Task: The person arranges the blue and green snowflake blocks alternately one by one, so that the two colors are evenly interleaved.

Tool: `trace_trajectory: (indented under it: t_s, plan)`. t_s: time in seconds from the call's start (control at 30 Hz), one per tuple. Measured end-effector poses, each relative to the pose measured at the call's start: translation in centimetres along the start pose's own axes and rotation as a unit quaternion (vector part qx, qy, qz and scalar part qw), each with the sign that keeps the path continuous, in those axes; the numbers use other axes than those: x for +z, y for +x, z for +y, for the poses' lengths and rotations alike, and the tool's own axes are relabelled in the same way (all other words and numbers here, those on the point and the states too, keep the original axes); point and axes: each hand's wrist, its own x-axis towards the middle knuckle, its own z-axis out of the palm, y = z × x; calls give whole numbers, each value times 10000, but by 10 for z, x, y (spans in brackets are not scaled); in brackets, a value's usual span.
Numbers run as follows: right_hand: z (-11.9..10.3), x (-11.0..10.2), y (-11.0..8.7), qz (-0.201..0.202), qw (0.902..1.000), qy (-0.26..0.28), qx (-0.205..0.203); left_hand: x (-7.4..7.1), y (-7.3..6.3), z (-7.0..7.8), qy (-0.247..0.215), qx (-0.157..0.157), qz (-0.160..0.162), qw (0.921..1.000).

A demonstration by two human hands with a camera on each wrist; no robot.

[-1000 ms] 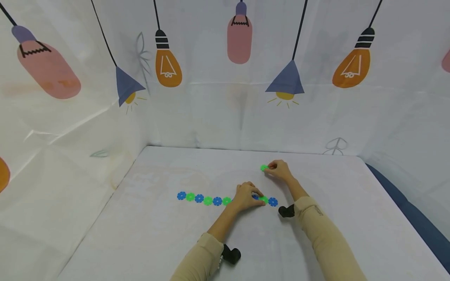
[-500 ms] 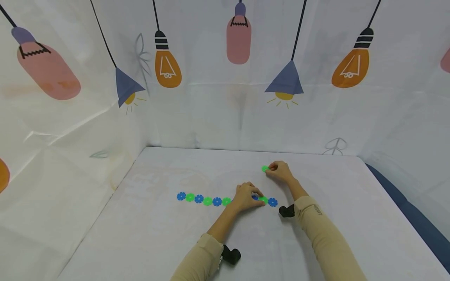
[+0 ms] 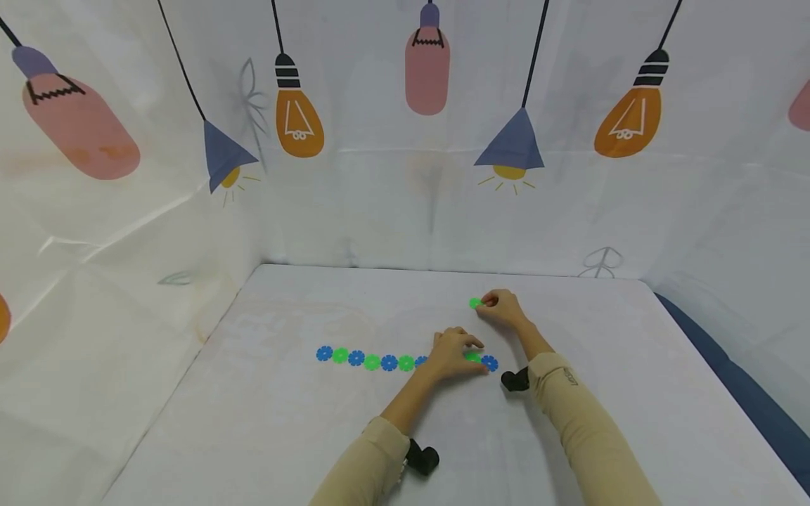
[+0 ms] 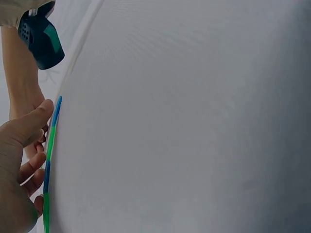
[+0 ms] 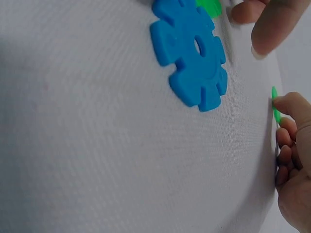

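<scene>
A row of notched plastic discs, blue and green by turns, lies across the white table; a blue disc (image 3: 325, 353) stands at its left end. My left hand (image 3: 451, 355) hovers over the right part of the row, thumb and fingers spread apart, and hides some discs. Its thumb is close to the green disc (image 3: 472, 357) and the blue end disc (image 3: 490, 363), which shows its notches and centre hole in the right wrist view. Farther back, my right hand (image 3: 504, 309) pinches a separate green disc (image 3: 474, 303) between thumb and fingers, near the tabletop.
The white table (image 3: 285, 436) runs back to a wall sheet (image 3: 380, 204) printed with lamps and bulbs. A dark blue surface (image 3: 728, 372) shows past the right table edge. Black devices (image 3: 422, 458) are worn at both wrists.
My left hand has slid a little right along the row, its thumb and index finger spreading toward the end disc. The right hand keeps its pinch on the green disc, almost still.
</scene>
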Motion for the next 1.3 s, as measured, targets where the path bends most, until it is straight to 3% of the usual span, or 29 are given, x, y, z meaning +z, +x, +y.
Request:
trace_trajectory:
  t_s: [0.37,0.8,0.97,1.3]
  plan:
    - [-2,-2,0,65,9999,111,-93,6,8,3,182,-85,-41,9998]
    - [2,-2,-8,420,9988,253,-50,9,6,8,73,-121,91,9999]
    - [5,-15,-24,369,9985,215,-331,9,5,8,141,-164,129,9997]
    - [19,-41,-84,-123,9987,-37,-503,11,4,7,53,-212,239,9995]
